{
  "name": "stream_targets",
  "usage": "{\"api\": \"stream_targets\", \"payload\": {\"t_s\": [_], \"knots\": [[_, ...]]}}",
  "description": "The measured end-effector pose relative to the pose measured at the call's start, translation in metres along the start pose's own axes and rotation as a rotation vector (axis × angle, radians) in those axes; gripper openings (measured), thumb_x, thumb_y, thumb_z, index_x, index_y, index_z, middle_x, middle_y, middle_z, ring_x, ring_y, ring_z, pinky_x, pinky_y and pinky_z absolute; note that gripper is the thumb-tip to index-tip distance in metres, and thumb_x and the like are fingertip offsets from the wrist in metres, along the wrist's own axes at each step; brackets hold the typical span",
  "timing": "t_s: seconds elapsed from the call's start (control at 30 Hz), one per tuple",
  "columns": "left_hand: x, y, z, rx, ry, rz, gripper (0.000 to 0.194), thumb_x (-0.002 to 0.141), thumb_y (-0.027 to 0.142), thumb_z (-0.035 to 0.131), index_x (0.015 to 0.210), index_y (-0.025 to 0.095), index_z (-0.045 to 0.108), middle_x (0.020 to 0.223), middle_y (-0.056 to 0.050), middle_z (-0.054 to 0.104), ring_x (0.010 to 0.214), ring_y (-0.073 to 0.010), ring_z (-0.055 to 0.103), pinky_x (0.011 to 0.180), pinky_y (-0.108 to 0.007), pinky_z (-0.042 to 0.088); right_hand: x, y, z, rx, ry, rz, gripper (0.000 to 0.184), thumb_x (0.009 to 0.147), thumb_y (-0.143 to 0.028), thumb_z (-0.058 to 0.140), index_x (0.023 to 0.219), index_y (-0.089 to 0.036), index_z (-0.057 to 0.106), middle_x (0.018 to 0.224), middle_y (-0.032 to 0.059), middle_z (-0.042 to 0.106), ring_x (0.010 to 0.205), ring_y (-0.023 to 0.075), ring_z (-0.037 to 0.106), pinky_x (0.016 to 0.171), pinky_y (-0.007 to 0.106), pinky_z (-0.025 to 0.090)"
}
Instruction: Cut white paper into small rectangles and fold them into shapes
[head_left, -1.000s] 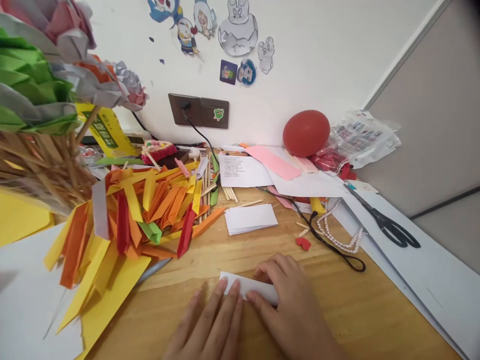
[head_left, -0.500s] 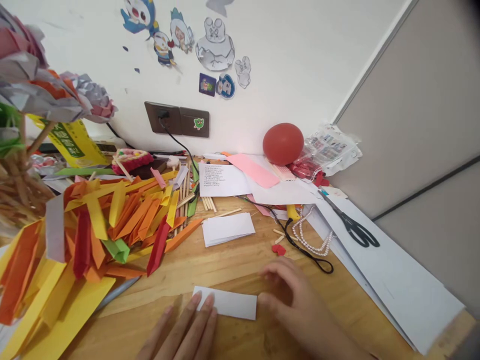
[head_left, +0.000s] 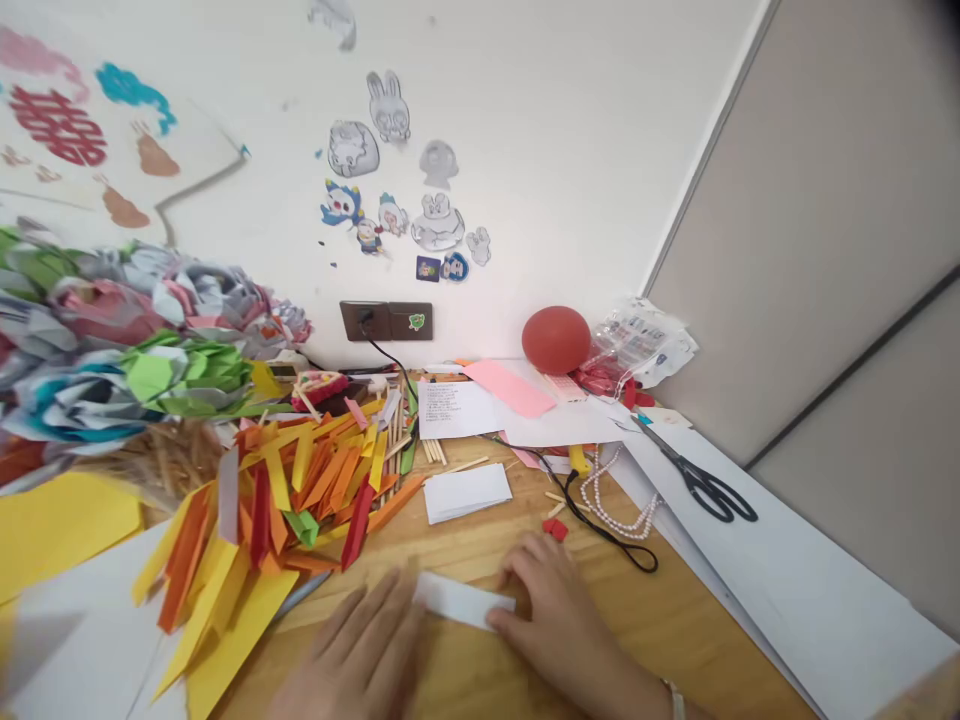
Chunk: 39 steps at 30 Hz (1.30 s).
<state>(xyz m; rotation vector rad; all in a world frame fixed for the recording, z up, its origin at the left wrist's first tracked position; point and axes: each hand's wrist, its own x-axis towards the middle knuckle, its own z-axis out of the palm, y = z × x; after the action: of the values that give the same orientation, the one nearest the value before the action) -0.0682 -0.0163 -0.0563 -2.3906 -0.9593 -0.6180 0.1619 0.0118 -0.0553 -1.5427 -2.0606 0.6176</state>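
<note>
A narrow folded white paper strip (head_left: 456,600) lies on the wooden table in front of me. My left hand (head_left: 364,640) is flat with its fingers stretched out, at the strip's left end; motion blurs its fingertips. At the other end, my right hand (head_left: 551,605) has its thumb on the strip's right corner and its fingers curled beside the upper edge. The undersides of its fingers are hidden. Farther back sits a small stack of white paper (head_left: 466,492).
Folded colored paper strips (head_left: 330,480) pile up at left, near paper flowers (head_left: 187,375). Black scissors (head_left: 705,480) rest on white sheets (head_left: 795,560) at right. A bead string (head_left: 619,515), a black cord (head_left: 619,550) and a red balloon (head_left: 556,340) are farther back.
The view has tilted up and swung left. My right hand has come onto the strip's right end. My left hand has slid toward the strip's left edge, uncovering more of it.
</note>
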Motion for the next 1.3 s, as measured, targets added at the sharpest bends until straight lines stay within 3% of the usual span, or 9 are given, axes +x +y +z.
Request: {"api": "stream_targets", "payload": {"t_s": [0.1,0.2,0.37,0.53,0.73,0.93,1.1,1.2,1.3], "knots": [[0.012,0.012,0.006,0.033,-0.004,0.001,0.033,0.092,0.016,0.035,0.115,0.020,0.058,0.111,-0.005,0.069,0.101,-0.0183,0.063,0.083,-0.029,0.051,0.002,-0.012,0.016,-0.031,0.030,-0.122,0.020,0.067,-0.016,0.072,0.075,-0.020,0.054,0.086,-0.0003,0.055,0.086,0.0200,0.047,0.077,0.032,0.034],[0.020,0.021,0.015,-0.124,-0.020,-0.131,0.028,0.092,0.015,0.036,0.104,0.018,0.061,0.093,-0.006,0.071,0.086,-0.0179,0.065,0.078,-0.031,0.054,0.003,-0.018,0.025,-0.040,0.046,-0.179,0.014,0.073,-0.015,0.067,0.074,-0.019,0.054,0.084,-0.0007,0.056,0.084,0.0183,0.048,0.076,0.031,0.034],[0.032,0.019,0.009,-0.262,-0.127,-0.156,0.023,0.089,0.016,0.046,0.107,0.021,0.059,0.104,-0.005,0.068,0.097,-0.0192,0.061,0.084,-0.034,0.052,0.001,-0.015,0.021,0.052,0.009,-0.242,0.009,0.080,-0.012,0.060,0.074,-0.019,0.058,0.081,-0.0011,0.059,0.082,0.0155,0.051,0.075,0.028,0.036],[0.033,0.017,0.004,-0.393,-0.176,-0.167,0.020,0.087,0.013,0.046,0.093,0.021,0.064,0.086,-0.003,0.070,0.082,-0.0173,0.065,0.075,-0.031,0.053,0.004,-0.011,0.018,0.132,0.019,-0.288,0.015,0.082,-0.012,0.056,0.069,-0.018,0.059,0.076,-0.0002,0.059,0.080,0.0157,0.052,0.075,0.028,0.039],[0.029,0.015,-0.002,-0.500,-0.050,-0.374,0.026,0.088,0.015,0.040,0.102,0.021,0.061,0.086,-0.003,0.070,0.079,-0.0149,0.067,0.071,-0.025,0.055,0.009,-0.013,0.014,0.559,0.015,-0.291,0.010,0.081,-0.018,0.055,0.088,-0.017,0.062,0.085,0.0028,0.064,0.080,0.0163,0.058,0.074,0.028,0.045],[0.030,0.016,-0.007,-0.466,-0.012,-0.321,0.030,0.088,0.024,0.048,0.118,0.025,0.053,0.090,-0.001,0.069,0.082,-0.0154,0.066,0.073,-0.025,0.054,0.009,-0.017,0.018,0.774,-0.047,-0.208,0.024,0.078,-0.019,0.053,0.103,-0.020,0.054,0.064,-0.0043,0.057,0.068,0.0158,0.061,0.066,0.028,0.047],[0.021,0.013,0.000,-0.412,0.018,-0.239,0.046,0.092,0.030,0.043,0.136,0.030,0.033,0.092,-0.002,0.071,0.079,-0.0158,0.068,0.069,-0.025,0.055,0.006,-0.017,0.013,0.490,0.055,-0.411,0.018,0.074,-0.020,0.063,0.092,-0.021,0.063,0.089,0.0022,0.064,0.084,0.0177,0.058,0.078,0.031,0.045],[0.017,0.011,0.004,-0.364,0.065,-0.244,0.051,0.092,0.037,0.041,0.140,0.027,0.025,0.088,-0.002,0.072,0.076,-0.0166,0.069,0.066,-0.026,0.056,0.007,-0.017,0.013,0.358,0.048,-0.428,0.002,0.075,-0.021,0.066,0.075,-0.019,0.065,0.078,0.0006,0.063,0.077,0.0163,0.058,0.073,0.028,0.044],[0.015,0.008,0.006,-0.292,0.097,-0.266,0.045,0.090,0.038,0.045,0.132,0.025,0.038,0.086,-0.003,0.072,0.075,-0.0173,0.069,0.067,-0.028,0.056,0.008,-0.015,0.016,0.250,0.030,-0.357,0.009,0.078,-0.020,0.063,0.070,-0.018,0.063,0.065,-0.0020,0.059,0.064,0.0139,0.054,0.061,0.024,0.040]]}}
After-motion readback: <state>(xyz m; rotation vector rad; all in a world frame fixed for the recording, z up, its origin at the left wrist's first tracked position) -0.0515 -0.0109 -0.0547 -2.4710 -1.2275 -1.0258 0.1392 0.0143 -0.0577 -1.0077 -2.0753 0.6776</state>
